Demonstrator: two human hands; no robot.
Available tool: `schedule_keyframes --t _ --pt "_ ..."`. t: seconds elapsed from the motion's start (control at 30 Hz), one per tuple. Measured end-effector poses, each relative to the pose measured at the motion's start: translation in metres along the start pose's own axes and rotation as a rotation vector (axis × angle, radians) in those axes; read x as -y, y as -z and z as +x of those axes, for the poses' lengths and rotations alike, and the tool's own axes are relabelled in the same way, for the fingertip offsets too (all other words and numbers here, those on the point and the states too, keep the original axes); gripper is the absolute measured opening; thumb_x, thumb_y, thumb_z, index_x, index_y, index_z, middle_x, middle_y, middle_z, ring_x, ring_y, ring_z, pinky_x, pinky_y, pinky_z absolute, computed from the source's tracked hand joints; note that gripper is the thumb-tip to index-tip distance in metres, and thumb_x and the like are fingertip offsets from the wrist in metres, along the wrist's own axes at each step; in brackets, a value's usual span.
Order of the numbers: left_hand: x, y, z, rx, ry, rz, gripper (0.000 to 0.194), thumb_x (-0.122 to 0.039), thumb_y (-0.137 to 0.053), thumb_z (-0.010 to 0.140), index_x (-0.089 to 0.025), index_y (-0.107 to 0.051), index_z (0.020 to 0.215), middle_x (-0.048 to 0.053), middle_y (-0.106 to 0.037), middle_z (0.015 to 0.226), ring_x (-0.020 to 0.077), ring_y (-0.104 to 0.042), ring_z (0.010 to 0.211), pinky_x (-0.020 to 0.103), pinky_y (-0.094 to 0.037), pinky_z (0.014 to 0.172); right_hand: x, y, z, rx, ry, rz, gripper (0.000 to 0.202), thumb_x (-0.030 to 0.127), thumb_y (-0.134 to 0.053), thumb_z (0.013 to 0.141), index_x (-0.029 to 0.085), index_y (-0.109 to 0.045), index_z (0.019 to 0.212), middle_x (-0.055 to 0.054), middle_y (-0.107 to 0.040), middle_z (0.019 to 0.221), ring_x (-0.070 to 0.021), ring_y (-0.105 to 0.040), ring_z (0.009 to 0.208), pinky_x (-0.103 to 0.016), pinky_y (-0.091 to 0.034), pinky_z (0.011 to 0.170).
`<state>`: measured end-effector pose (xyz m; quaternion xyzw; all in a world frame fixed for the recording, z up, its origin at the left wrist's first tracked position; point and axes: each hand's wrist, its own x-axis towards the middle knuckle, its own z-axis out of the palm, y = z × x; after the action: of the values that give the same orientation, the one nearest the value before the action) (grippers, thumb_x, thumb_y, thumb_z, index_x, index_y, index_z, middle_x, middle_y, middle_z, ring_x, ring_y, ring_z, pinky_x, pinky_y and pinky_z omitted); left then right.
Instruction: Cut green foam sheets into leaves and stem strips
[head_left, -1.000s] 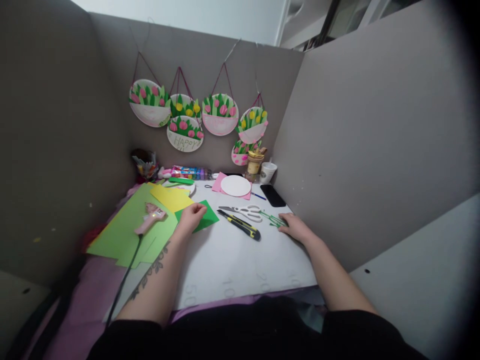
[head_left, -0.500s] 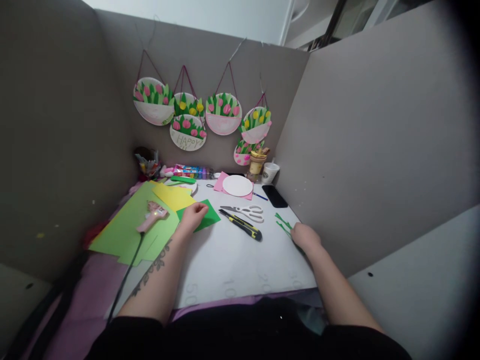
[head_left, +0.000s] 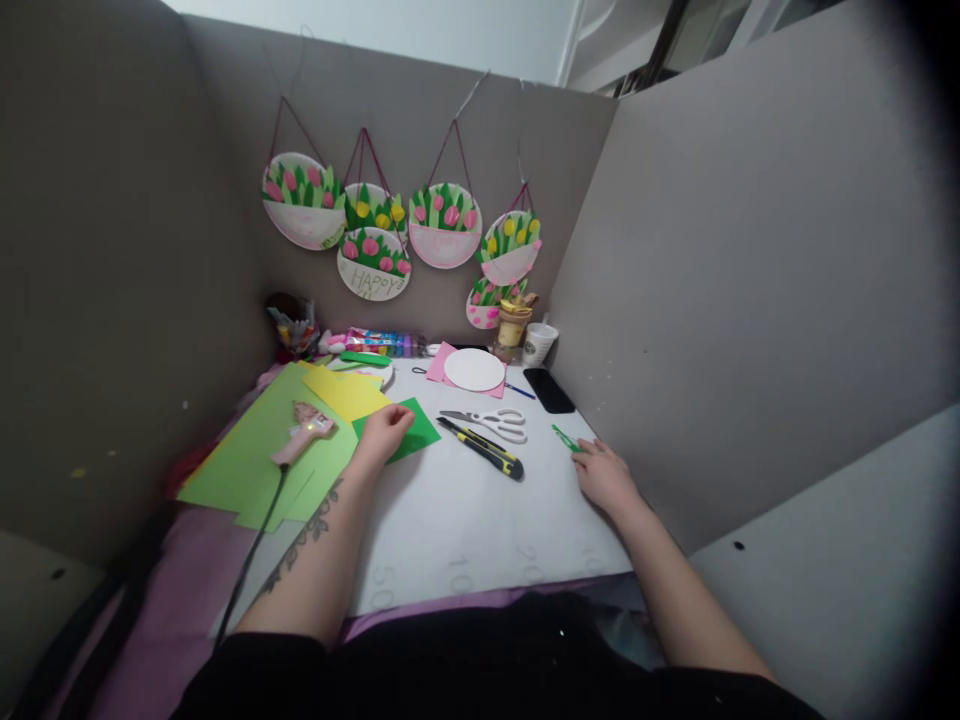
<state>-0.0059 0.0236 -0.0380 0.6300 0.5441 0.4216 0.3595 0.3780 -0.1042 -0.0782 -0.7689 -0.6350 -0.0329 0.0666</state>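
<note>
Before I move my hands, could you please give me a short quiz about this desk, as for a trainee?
1. Multiple choice: what does the glue gun lie on?
a) the pink paper
b) the light green paper
c) the round white plate

2. True or false: the black and yellow cutter knife lies nearer to you than the white-handled scissors.

3. Fill in: the thin scraps at the fingertips of your right hand are ____ in colour.

Key: 1 b; 2 true; 3 green.
</note>
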Motion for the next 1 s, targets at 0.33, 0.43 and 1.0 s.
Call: schedule_keyframes --t 0.33,0.43,1.0 --pt "-0.004 0.005 -0.008 0.134 -0.154 0.776 0.03 -0.033 -0.057 0.08 -0.019 -0.069 0.104 0.01 -0.066 0.109 0.0266 -0.058 0.104 0.034 -0.044 0.091 0.061 0.039 0.012 0.079 0.208 0.199 0.036 0.03 -0.046 0.089 0.018 -0.066 0.116 -0.01 -0.068 0.111 -0.0232 -0.059 0.104 -0.034 -0.041 0.092" --pt "-0.009 0.002 -0.014 0.235 -0.187 0.784 0.034 -0.034 -0.059 0.08 -0.019 -0.067 0.109 0.009 -0.066 0.111 0.0255 -0.059 0.104 0.032 -0.045 0.089 0.11 0.046 0.021 0.139 0.365 0.227 0.039 0.035 -0.052 0.086 0.02 -0.061 0.121 -0.011 -0.064 0.118 -0.0248 -0.057 0.106 -0.032 -0.041 0.086" --pt "-0.001 -0.02 -0.022 0.348 -0.195 0.972 0.026 -0.018 -0.044 0.085 -0.016 -0.067 0.096 0.014 -0.068 0.092 0.0263 -0.065 0.088 0.033 -0.047 0.075 0.11 0.017 0.054 -0.029 0.049 0.131 0.037 0.028 -0.053 0.084 0.019 -0.06 0.119 -0.014 -0.063 0.104 -0.0284 -0.057 0.095 -0.034 -0.042 0.074"
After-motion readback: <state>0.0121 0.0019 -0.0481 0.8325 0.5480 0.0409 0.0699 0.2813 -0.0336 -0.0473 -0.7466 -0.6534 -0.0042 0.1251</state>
